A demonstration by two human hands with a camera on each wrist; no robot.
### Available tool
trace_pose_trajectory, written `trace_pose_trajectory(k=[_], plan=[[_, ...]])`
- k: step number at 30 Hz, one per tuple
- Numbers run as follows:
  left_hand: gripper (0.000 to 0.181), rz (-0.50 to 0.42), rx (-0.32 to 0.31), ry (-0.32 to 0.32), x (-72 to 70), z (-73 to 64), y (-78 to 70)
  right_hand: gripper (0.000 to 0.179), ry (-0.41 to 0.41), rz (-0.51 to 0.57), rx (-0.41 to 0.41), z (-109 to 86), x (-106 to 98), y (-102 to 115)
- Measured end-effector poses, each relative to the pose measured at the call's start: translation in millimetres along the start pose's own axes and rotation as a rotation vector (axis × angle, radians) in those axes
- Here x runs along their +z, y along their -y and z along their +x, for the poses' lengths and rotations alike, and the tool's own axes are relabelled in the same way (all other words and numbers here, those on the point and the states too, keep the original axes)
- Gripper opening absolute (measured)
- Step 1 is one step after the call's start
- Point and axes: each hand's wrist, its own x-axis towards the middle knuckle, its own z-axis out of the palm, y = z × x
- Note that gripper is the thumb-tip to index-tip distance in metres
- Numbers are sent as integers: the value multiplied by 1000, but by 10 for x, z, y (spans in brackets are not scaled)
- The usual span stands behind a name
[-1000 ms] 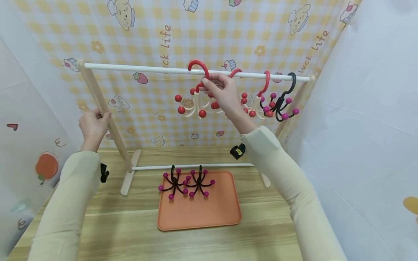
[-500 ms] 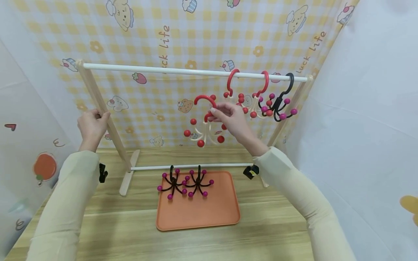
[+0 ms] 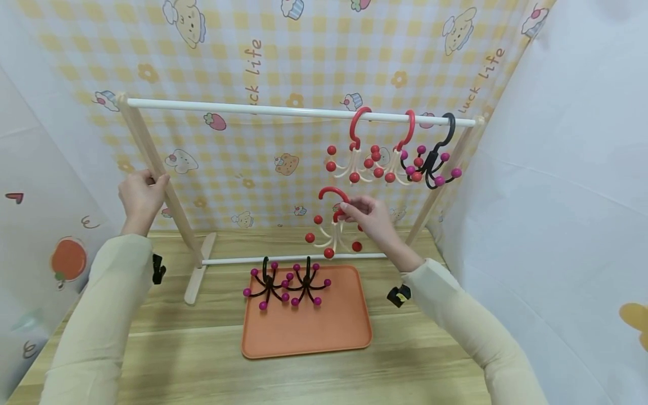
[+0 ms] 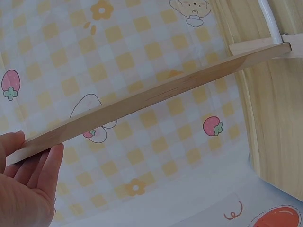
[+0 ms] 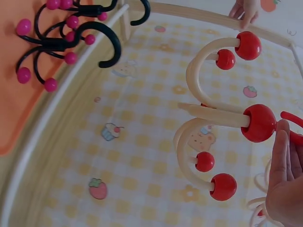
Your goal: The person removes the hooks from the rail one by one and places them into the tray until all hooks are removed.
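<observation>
My right hand (image 3: 373,224) pinches the red hook of a cream octopus-style hanger (image 3: 334,230) with red ball tips. That hanger is held upright in front of the rack, below the top rail (image 3: 263,109) and apart from it. In the right wrist view its curved arms (image 5: 220,116) spread beside the fingers (image 5: 280,158). My left hand (image 3: 143,198) grips the rack's left wooden post (image 3: 174,197), thumb on one side and fingers on the other, as the left wrist view also shows. Two cream hangers with red hooks (image 3: 356,128) (image 3: 412,130) and a black hanger (image 3: 432,162) hang from the rail's right part.
An orange tray (image 3: 324,332) lies on the wooden table (image 3: 415,349). Two black hangers with magenta balls (image 3: 269,284) (image 3: 306,283) rest on its back left part. Behind the tray runs the rack's lower white bar (image 3: 233,261). A checkered cloth (image 3: 228,62) hangs behind the rack.
My right hand has lifted the cream hanger off the top rail and brought it down and slightly right, towards the tray's level. The left hand stays on the post.
</observation>
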Motion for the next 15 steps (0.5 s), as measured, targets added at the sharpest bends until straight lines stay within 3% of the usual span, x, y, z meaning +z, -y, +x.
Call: trace_pose_trajectory(k=[8, 15], plan=[[41, -1, 3, 0, 1, -5, 9, 30, -36, -88, 108, -157, -32, -272], [40, -1, 15, -8, -2, -10, 0, 24, -68, 0, 142, -255, -13, -487]])
